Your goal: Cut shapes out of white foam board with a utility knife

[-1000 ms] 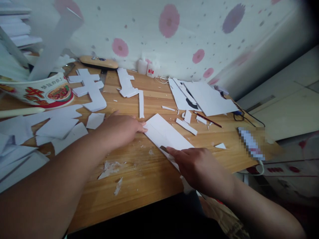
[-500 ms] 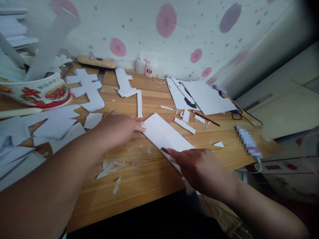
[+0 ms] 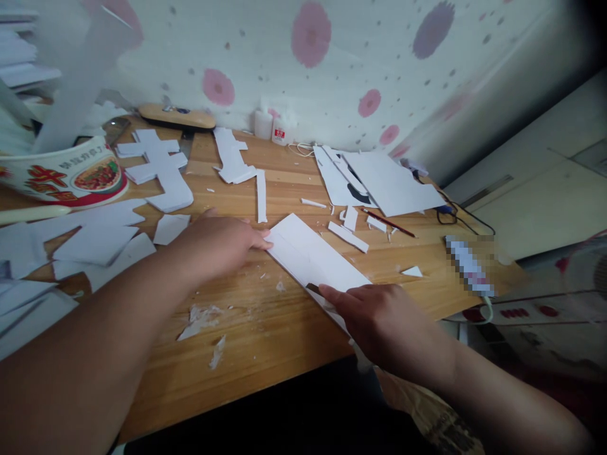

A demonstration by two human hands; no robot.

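A long white foam board strip lies aslant on the wooden table in front of me. My left hand has its fingers stretched out, the tips pressing on the far left corner of the board. Along the near long edge, my right hand is closed round a craft knife. Only the dark blade shows, lying against the board with the index finger over it; the handle is hidden in the palm. The near end of the board is covered by this hand.
White cut shapes and scraps lie left, beside an instant-noodle bucket. Glue bottles stand by the wall. Larger white sheets, a pencil and a blurred-out phone are right. Table's front edge is near.
The view has shifted slightly, so everything sits a little further left. Both hands, the knife and the board keep almost the same places relative to each other.
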